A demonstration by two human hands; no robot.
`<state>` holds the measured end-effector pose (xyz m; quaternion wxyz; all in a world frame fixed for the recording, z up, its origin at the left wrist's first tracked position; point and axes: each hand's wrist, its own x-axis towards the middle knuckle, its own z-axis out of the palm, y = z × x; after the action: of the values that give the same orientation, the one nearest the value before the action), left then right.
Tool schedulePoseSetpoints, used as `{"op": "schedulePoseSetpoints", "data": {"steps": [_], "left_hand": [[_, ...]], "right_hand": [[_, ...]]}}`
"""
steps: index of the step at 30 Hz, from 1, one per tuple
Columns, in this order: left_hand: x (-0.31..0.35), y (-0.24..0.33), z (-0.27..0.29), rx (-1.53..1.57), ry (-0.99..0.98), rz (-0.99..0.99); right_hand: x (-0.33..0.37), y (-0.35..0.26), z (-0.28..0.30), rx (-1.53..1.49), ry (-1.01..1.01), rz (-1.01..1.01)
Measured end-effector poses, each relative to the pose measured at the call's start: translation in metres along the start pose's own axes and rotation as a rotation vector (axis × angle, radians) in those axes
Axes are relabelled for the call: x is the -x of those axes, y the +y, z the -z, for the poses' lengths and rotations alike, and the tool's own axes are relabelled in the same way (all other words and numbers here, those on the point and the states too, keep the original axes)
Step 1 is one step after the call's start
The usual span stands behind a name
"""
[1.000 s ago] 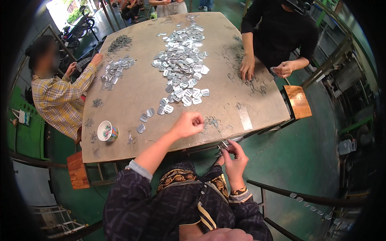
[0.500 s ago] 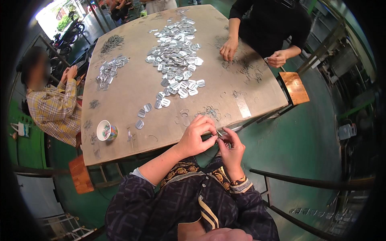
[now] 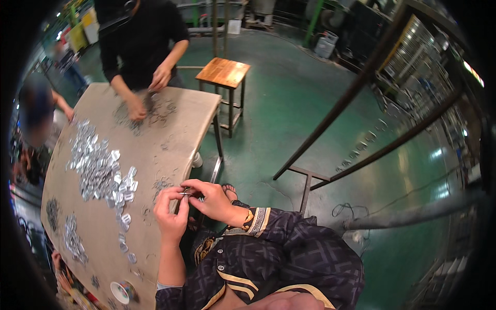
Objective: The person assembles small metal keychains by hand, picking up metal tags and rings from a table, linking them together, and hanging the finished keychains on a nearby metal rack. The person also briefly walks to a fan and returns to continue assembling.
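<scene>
My left hand (image 3: 170,214) and my right hand (image 3: 214,200) meet at the table's near edge. Pinched between their fingertips is a small metal piece (image 3: 185,193), seen edge-on and partly covered, so its exact kind is unclear. Close by on the table lies a little heap of thin bent wire clips (image 3: 163,183). Beyond my left hand, flat silver slotted buckles (image 3: 98,168) form a long pile, with a few loose ones (image 3: 124,243) trailing toward me.
The brown-topped table (image 3: 175,121) runs along my left. Across a corner, a person in black (image 3: 139,46) handles wire clips. A patterned paper cup (image 3: 122,292) stands at the lower left. There is a wooden stool (image 3: 223,72) beyond the table and a dark metal frame (image 3: 330,134) on my right.
The view has swung to the right, so the table now sits at the left and more floor shows. Both hands keep their fingertips together on the small metal piece.
</scene>
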<state>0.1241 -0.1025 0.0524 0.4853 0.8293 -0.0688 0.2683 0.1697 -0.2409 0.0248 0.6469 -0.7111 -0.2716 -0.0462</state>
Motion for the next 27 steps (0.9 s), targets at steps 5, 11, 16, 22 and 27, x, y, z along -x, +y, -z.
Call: {"op": "schedulePoseSetpoints", "data": {"steps": [5, 11, 16, 22, 27], "left_hand": [[-0.004, 0.013, -0.014, 0.141, -0.067, 0.032], [-0.008, 0.013, -0.030, 0.283, -0.122, 0.030], [-0.017, 0.030, -0.040, 0.328, -0.149, -0.026], [-0.034, 0.050, -0.063, 0.346, -0.161, -0.186], [-0.048, 0.074, -0.077, 0.407, -0.225, -0.273]], "right_hand": [[0.008, -0.020, 0.019, 0.026, 0.142, -0.056], [0.014, -0.025, 0.030, 0.021, 0.208, -0.023], [0.018, -0.032, 0.044, 0.038, 0.263, -0.022], [0.021, -0.039, 0.064, 0.058, 0.467, 0.090], [0.023, -0.048, 0.087, 0.076, 0.610, 0.115]]}}
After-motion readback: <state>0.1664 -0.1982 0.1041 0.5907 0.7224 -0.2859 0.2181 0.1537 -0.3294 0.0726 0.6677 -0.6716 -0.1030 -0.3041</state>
